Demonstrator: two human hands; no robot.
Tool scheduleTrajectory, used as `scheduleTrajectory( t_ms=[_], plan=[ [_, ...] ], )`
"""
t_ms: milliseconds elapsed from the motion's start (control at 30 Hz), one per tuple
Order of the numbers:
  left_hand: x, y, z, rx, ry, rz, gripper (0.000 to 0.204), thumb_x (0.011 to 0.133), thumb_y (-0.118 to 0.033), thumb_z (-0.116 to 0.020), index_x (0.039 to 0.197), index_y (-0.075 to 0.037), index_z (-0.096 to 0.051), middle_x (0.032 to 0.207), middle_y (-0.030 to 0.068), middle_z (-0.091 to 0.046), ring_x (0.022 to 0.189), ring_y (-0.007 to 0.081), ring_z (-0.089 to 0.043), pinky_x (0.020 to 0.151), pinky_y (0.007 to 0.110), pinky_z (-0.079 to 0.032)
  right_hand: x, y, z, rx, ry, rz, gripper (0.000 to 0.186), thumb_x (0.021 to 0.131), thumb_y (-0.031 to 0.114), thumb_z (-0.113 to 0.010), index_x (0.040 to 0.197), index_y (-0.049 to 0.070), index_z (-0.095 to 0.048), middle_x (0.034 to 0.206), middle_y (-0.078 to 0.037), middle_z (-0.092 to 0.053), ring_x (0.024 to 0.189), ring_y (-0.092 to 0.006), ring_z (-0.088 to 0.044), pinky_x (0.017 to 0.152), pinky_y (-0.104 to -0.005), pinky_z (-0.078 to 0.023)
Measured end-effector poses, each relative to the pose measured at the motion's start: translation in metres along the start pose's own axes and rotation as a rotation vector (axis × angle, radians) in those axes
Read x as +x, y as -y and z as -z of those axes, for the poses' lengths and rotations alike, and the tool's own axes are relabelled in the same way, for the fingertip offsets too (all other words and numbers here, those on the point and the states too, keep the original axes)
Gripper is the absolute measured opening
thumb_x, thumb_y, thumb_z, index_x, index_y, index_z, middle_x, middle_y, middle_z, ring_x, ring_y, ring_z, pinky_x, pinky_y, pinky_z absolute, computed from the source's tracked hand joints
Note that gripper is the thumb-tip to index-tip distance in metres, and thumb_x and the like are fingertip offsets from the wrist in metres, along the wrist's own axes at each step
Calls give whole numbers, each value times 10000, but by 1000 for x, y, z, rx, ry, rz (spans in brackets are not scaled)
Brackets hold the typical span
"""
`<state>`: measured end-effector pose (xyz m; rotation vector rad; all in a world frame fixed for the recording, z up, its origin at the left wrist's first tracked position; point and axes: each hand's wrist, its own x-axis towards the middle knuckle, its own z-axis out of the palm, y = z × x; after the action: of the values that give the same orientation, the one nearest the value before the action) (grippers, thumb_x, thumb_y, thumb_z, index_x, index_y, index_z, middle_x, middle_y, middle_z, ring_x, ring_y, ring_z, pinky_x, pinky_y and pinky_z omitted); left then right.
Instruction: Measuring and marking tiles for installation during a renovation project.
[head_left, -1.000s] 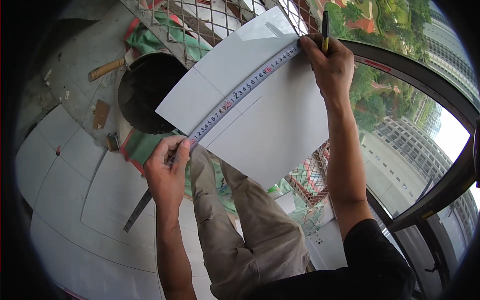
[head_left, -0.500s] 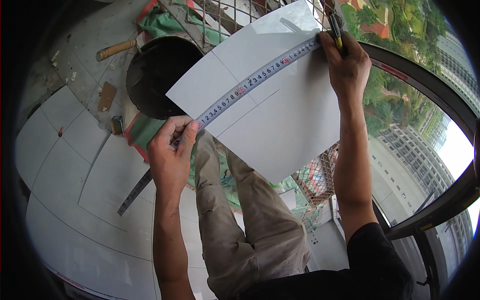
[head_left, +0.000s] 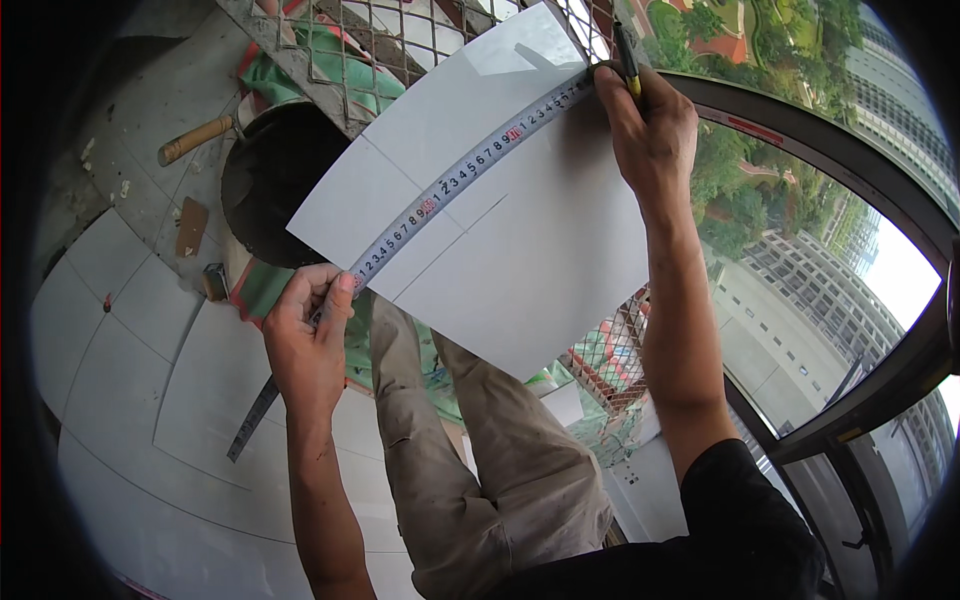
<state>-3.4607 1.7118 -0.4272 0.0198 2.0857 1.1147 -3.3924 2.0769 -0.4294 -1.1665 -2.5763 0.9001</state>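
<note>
A white tile [head_left: 540,240] with thin dark lines drawn on it lies before me, tilted in view. Across it runs a flat tape measure strip [head_left: 440,195] with black and red figures. My left hand [head_left: 308,325] is closed, pinching the strip between thumb and fingers at the tile's left corner; the strip's tail hangs below. At the upper right corner, my right hand [head_left: 645,125] is closed on the strip's other end against the tile's edge. A dark pen [head_left: 627,62] with a yellow band sticks up from between its fingers.
A black bucket [head_left: 265,180] stands at the left, near a tool's wooden handle [head_left: 195,141]. Large white tiles [head_left: 125,310] cover the lower left floor. Wire mesh [head_left: 440,30] lies beyond the tile. A framed window [head_left: 850,200] is on the right, showing buildings and trees.
The tile, strip and both hands have shifted left in view, the left hand also slightly down. The hold on the strip looks the same.
</note>
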Motion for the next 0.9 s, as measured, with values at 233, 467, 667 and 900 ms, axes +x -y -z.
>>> scheduleTrajectory(
  t_ms=[233,467,667,900],
  plan=[
    [2,1,-1,-4,1,-3,234,1094,-208,-725,1036,17,-693,823,5,-650,729,65,-533,675,250,-455,5,-4,3,-13,38,-11,358,1005,315,-735,905,-26,-688,617,-85,-498,612,-153,-447,608,-355,-448],
    [0,1,-1,19,-14,-18,231,1095,-200,-722,1017,15,-690,806,12,-642,716,74,-528,667,260,-455,5,-5,3,-33,52,-19,366,1007,323,-739,896,-22,-684,622,-74,-507,606,-148,-456,601,-345,-444],
    [3,4,0,24,-11,-42,221,1092,-192,-726,1026,15,-688,816,10,-640,725,77,-531,671,262,-455,6,-5,0,-48,38,19,365,1008,326,-743,894,-15,-678,621,-75,-487,613,-148,-436,602,-339,-438],
    [2,1,1,6,10,-29,211,1087,-190,-730,1025,7,-689,812,1,-626,736,76,-529,677,260,-453,6,-10,-1,-76,5,52,386,1017,348,-736,894,-12,-664,631,-97,-504,613,-188,-439,616,-359,-449]
  ],
)
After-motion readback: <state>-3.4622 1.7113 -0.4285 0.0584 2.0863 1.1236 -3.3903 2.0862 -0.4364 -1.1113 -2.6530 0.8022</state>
